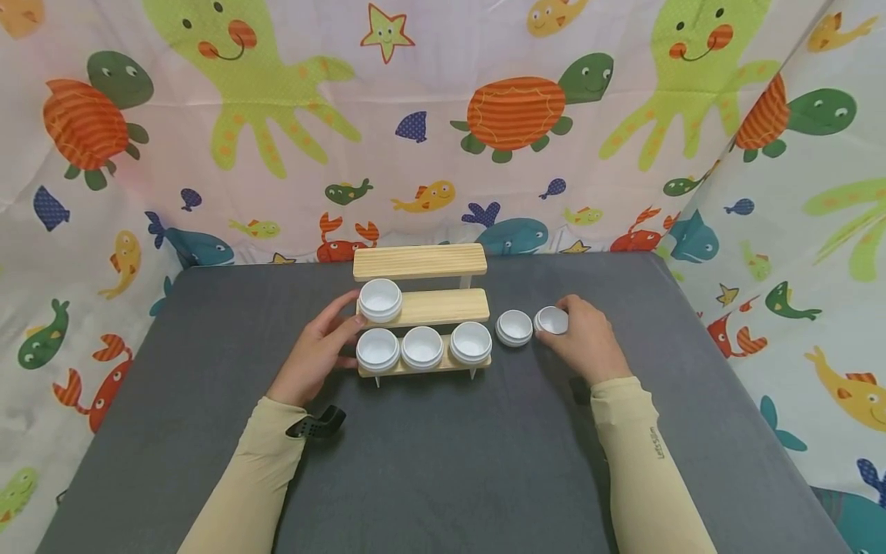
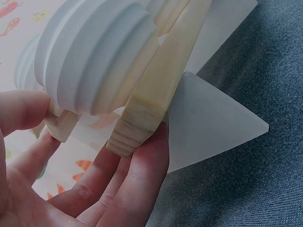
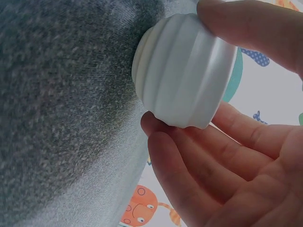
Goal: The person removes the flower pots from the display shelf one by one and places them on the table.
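A three-tier wooden stand (image 1: pixel 443 308) holds one white ribbed cup (image 1: pixel 380 299) at the left of its middle shelf and three cups (image 1: pixel 422 348) on the lowest. My left hand (image 1: pixel 313 350) grips the stand's left end; in the left wrist view its fingers (image 2: pixel 151 165) touch the shelf ends (image 2: pixel 137 123) beside a cup (image 2: pixel 94 56). Right of the stand, my right hand (image 1: pixel 584 338) holds a white cup (image 1: pixel 551 319) between thumb and fingers, and the right wrist view shows that cup (image 3: pixel 184 71) at the grey cloth. Another cup (image 1: pixel 514 328) stands just left of it.
A grey cloth (image 1: pixel 443 469) covers the table. Behind and at both sides hangs a curtain (image 1: pixel 429 92) printed with sea animals. The stand's top shelf (image 1: pixel 419 261) is bare and close to the back curtain. A black strap (image 1: pixel 317 423) is on the left wrist.
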The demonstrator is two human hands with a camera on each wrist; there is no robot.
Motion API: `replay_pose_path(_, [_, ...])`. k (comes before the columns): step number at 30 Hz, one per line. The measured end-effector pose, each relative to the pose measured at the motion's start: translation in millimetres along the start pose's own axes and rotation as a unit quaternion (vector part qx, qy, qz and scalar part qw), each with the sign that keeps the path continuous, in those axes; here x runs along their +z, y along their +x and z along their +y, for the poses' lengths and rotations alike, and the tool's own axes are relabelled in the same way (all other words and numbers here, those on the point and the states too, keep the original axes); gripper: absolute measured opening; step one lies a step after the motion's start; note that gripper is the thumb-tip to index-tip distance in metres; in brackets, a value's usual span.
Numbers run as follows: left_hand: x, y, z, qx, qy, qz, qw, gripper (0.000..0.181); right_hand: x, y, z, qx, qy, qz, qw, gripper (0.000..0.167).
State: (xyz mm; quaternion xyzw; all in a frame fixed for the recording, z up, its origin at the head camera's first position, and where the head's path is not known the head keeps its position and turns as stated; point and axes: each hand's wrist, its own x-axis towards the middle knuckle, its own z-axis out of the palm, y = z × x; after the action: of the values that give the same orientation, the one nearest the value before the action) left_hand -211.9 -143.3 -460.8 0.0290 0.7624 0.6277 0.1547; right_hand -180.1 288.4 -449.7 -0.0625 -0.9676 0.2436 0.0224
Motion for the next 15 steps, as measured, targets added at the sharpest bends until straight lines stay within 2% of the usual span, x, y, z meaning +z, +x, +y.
replay_pose_path(15, [0.6,-2.7,2.8,-0.002,0.009,0.003,1.0,0.061,2.1,1.1,3.1,0.008,-0.001,-0.009,0.9999,0.053])
